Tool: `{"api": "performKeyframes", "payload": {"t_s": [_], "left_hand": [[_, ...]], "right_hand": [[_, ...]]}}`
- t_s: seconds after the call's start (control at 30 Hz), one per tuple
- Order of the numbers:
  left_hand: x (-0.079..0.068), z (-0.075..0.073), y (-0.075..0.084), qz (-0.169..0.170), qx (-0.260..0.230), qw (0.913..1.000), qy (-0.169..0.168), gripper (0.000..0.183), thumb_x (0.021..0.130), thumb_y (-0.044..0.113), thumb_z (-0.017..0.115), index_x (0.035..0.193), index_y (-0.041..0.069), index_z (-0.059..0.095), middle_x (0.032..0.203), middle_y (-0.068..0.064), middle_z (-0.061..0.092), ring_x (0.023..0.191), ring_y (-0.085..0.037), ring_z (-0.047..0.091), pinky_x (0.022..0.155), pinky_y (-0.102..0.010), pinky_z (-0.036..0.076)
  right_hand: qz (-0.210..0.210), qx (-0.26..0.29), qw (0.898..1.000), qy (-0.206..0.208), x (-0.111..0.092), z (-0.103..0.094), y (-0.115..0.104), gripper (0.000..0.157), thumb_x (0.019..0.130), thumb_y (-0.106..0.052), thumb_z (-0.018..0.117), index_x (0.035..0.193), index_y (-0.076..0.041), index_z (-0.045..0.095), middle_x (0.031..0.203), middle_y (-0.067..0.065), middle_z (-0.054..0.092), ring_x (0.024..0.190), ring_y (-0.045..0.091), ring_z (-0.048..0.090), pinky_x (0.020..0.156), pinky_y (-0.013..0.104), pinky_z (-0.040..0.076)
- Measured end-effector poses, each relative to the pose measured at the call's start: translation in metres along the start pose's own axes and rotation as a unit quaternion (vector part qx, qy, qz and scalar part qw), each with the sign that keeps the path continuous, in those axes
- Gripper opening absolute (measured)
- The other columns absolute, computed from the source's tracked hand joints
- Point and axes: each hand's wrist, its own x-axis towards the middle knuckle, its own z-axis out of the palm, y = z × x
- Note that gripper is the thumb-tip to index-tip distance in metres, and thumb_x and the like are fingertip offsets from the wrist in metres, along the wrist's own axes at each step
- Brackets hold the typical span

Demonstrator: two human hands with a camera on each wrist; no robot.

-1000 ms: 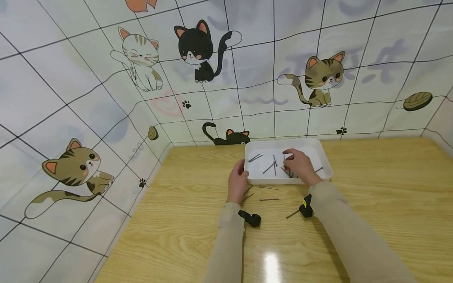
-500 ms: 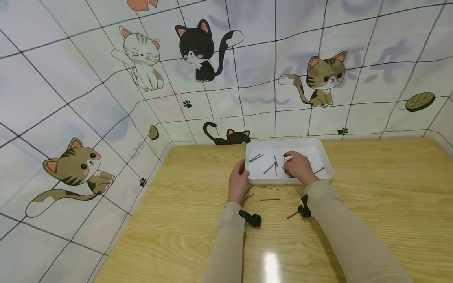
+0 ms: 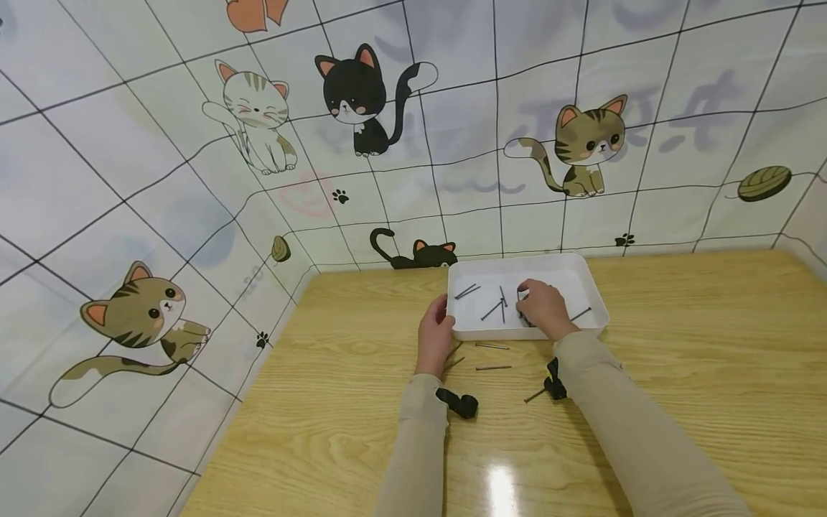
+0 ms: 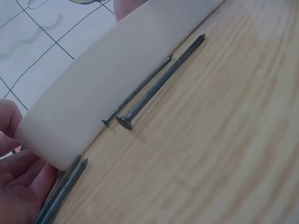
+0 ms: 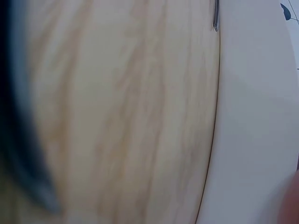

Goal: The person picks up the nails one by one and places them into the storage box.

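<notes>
A white tray point(image 3: 465, 332) stands on the table with several dark nails point(image 3: 492, 309) lying loose in it. My left hand point(image 3: 435, 334) grips its left front corner, thumb at the rim and fingers against the outside wall. Inside the tray, right of the middle, my right hand point(image 3: 545, 309) reaches down with curled fingers and pinches a nail point(image 3: 519, 296). More nails lie partly hidden under that hand. In the left wrist view the left hand point(image 4: 21, 186) holds the tray wall point(image 4: 93, 88). The right wrist view catches only a blurred bit of the right hand point(image 5: 290, 203).
Several nails lie on the wooden table point(image 3: 336, 402) in front of the tray, including one flat nail point(image 3: 493, 368) and two near the left wrist point(image 4: 60, 191). Another nail point(image 3: 535, 395) lies by the right wrist's camera point(image 3: 555, 384). A cat-patterned wall sheet point(image 3: 465, 165) rises behind the table.
My right hand has shifted slightly down and closed in over the nails, covering more of them. The left hand keeps its hold on the tray corner.
</notes>
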Motion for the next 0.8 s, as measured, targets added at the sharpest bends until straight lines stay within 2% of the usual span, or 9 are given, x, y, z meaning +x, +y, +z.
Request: {"api": "performKeyframes", "payload": {"t_s": [0.47, 0.8], "left_hand": [[0.0018, -0.0001, -0.0028, 0.006, 0.007, 0.9999, 0.004, 0.046, 0.085, 0.008, 0.044, 0.13, 0.015, 0.048, 0.127, -0.001, 0.05, 0.113, -0.018, 0.046, 0.091, -0.035, 0.037], [0.0022, -0.0007, -0.002, 0.0, 0.002, 1.0, -0.004, 0.046, 0.085, 0.009, 0.043, 0.131, 0.016, 0.047, 0.128, -0.001, 0.049, 0.114, -0.018, 0.045, 0.092, -0.035, 0.037]], "right_hand": [[-0.007, -0.006, 1.0, 0.001, 0.0003, 0.0011, 0.0011, 0.037, 0.083, -0.007, 0.05, 0.118, 0.006, 0.051, 0.087, 0.016, 0.062, 0.069, 0.025, 0.056, 0.057, 0.035, 0.043], [0.005, -0.005, 1.0, 0.0, 0.0001, -0.0007, -0.0013, 0.034, 0.084, -0.009, 0.049, 0.115, 0.003, 0.054, 0.093, 0.017, 0.061, 0.078, 0.028, 0.056, 0.062, 0.037, 0.043]]}}
